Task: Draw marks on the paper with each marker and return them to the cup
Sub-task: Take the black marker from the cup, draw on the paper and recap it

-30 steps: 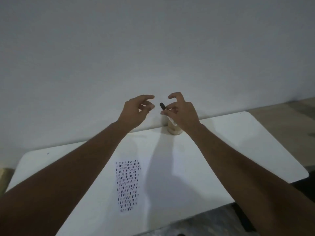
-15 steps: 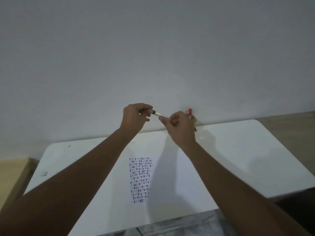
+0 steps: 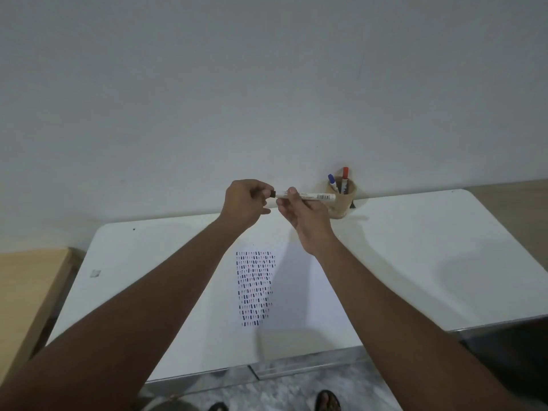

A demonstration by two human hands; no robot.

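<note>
A white marker (image 3: 308,196) is held level above the table's (image 3: 415,247) far edge, its barrel pinched by the right hand (image 3: 305,216), its black cap (image 3: 271,193) gripped by the left hand (image 3: 246,203). The cap should be pulled straight along the barrel, clear of the cup (image 3: 342,200) at the far edge.

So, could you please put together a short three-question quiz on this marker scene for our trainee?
1. True or false: the cup is lying on its side.
2. Which cap colours show on the markers standing in the cup? A) blue and red B) green and yellow C) black only
3. Fill in: the right hand holds the white marker by its barrel, while the left hand has its grip on the black ____.

Key: 1 false; it stands upright on the table. 2 A: blue marker, red marker. 3 cap.
</note>
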